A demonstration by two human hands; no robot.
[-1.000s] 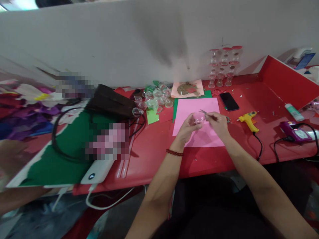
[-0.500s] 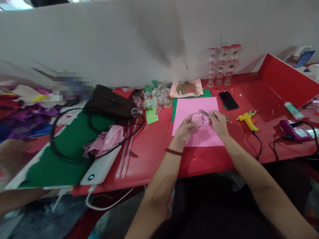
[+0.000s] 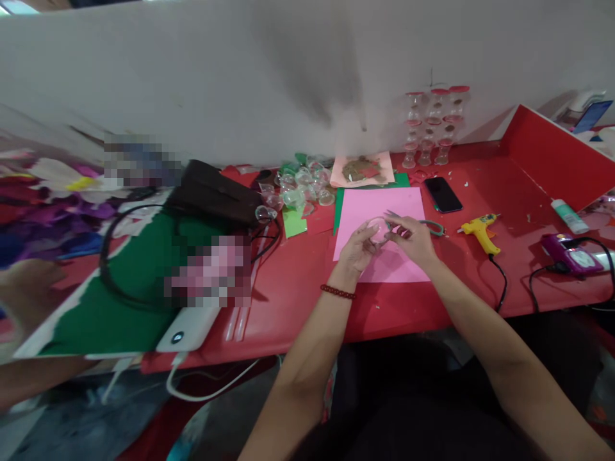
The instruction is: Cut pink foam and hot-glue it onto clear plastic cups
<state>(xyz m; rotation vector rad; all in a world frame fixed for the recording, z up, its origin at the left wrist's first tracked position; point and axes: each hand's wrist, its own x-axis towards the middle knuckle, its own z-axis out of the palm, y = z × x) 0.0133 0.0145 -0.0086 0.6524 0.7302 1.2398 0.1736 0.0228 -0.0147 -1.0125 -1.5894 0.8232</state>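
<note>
Left hand [image 3: 358,246] and right hand [image 3: 414,240] meet over the pink sheet [image 3: 384,272], mid-surface, nearer the far edge than the near one. Cup [image 3: 378,229] sits between them, clear and small. Left grip: thumb and fingers pinching the cup's left side. Right grip: fingertips pressed on its right rim. Cup contents: cannot tell, too blurred.

Scissors [image 3: 431,226] lie just behind the right hand, green handles to the right. Touching the hand or not: cannot tell. Bracelet [image 3: 337,292] on the left wrist.

Other containers:
- cup pile [image 3: 300,189], loose clear cups at the far edge, left of the pink sheet
- cup stacks [image 3: 432,128], three columns with red rims against the wall, brownish bits inside some
- peach sheet [image 3: 368,169] at the far edge with brown scraps on it

Surface [image 3: 298,282]: red, cluttered. Green sheet [image 3: 339,208] pokes out under the pink one. Phone [image 3: 442,194] right of it, screen dark. Glue gun [image 3: 478,229], yellow, corded, right of the scissors. Glue bottle [image 3: 569,216] and purple device [image 3: 569,253] near the right edge. Brown bag [image 3: 214,195], green board [image 3: 129,288] with black cable [image 3: 110,256] on it, and power bank [image 3: 185,326] at the near edge, all to the left.

Red panel [image 3: 552,157] stands at the far right corner. White wall [image 3: 240,77] runs along the far edge. Another person's hand [image 3: 24,294] shows at the left edge, blurred.
</note>
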